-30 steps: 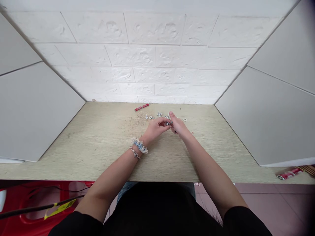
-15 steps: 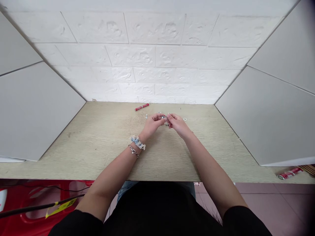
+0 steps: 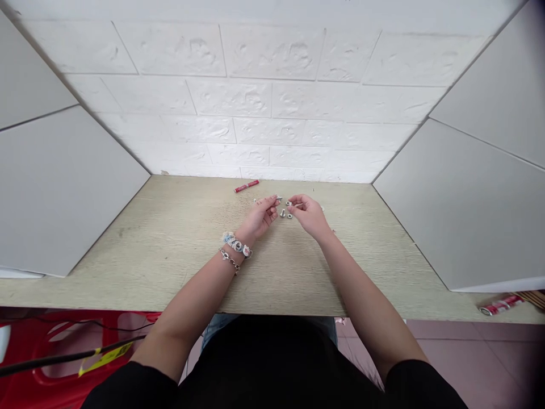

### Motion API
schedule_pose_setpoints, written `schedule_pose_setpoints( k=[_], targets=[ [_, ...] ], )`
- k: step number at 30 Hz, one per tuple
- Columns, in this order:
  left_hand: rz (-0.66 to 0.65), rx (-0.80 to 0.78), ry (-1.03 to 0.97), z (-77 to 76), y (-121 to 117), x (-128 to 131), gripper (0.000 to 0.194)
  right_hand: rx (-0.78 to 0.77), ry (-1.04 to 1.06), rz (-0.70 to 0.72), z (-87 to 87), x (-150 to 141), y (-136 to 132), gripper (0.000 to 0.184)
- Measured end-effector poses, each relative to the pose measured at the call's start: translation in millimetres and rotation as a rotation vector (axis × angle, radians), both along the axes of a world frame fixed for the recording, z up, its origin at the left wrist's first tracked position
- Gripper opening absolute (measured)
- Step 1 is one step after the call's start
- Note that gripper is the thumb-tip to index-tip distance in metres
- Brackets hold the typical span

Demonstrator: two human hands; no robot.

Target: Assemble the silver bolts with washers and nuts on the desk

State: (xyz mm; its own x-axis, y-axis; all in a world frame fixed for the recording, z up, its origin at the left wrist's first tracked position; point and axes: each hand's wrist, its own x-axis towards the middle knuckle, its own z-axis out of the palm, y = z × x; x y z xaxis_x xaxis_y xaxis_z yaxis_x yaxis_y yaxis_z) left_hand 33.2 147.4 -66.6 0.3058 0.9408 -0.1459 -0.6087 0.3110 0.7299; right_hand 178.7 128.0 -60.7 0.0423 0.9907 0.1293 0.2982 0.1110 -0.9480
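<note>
Apparently the left hand pinches a slim metal piece toward the tabletop's far edge; the right hand's nearly closed fingertips meet a small nut, gripped or not I can't tell. A brushing knuckle could roll the loose bolt between them; fingers mask much

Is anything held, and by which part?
Cannot be told: one metal piece shows at the left hand, another at the right hand, perhaps pinched, perhaps lying behind.
</note>
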Motion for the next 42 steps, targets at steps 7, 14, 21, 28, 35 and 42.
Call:
schedule_pose_setpoints(
  k=[7, 14, 21, 28, 35, 42],
  targets=[
    [0.017, -0.082, -0.16, -1.7, 5.5, -4.0, 0.009, -0.064, -0.646, 0.104, -12.9, 3.1, 1.1, 0.016],
    [0.014, -0.134, -0.151, -3.1, 7.2, -5.2, 0.013, -0.137, -0.767, 0.14, -14.1, 1.8, 0.2, 0.019],
    [-0.115, -0.185, -0.079, -1.4, 2.9, -2.5, 0.021, -0.069, -0.676, 0.187, -9.5, 3.0, -4.2, 0.023],
    [-0.297, -0.189, -0.068, -0.1, -2.4, -0.6, 0.026, 0.252, -0.477, 0.067, 3.7, 1.3, -10.5, 0.038],
    [-0.341, -0.192, -0.007, -4.2, -3.8, 1.0, 0.023, 0.363, -0.58, 0.095, 2.4, 0.4, -7.9, 0.026],
    [-0.37, -0.228, -0.004, -5.9, -7.9, 7.3, 0.028, 0.361, -0.579, 0.156, 1.5, 3.5, -6.3, 0.017]
  ],
)
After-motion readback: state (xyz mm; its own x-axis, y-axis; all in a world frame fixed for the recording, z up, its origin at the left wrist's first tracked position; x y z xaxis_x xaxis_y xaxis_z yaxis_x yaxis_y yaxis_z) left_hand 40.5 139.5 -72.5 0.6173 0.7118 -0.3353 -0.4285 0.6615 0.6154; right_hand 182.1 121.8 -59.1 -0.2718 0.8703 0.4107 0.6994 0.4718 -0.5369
